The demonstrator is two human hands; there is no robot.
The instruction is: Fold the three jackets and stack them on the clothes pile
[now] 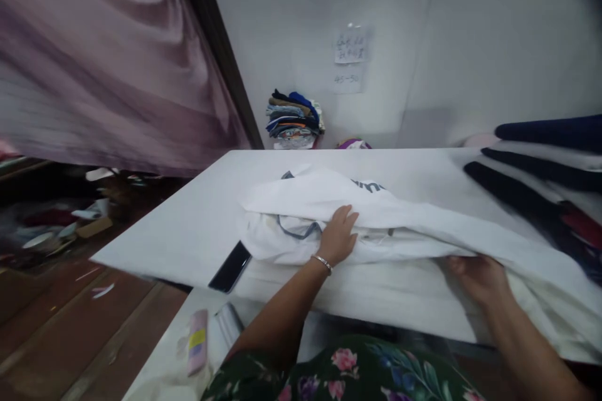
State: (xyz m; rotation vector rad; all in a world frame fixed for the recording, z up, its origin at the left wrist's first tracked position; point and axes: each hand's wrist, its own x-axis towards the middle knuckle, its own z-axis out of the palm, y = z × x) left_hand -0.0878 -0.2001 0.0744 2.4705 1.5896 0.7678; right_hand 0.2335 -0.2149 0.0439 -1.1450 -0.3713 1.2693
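Note:
A white garment with a grey-trimmed collar and dark lettering lies bunched on a white table. My left hand, with a bracelet at the wrist, rests flat on the cloth near the collar, fingers stretched out. My right hand is at the garment's lower edge to the right, its fingers curled under the fabric and gripping it. The cloth trails off toward the right front corner.
A dark phone lies at the table's front edge, left of my left hand. Dark folded garments sit at the right. A stack of folded clothes stands against the far wall. A pink curtain hangs at left above a cluttered floor.

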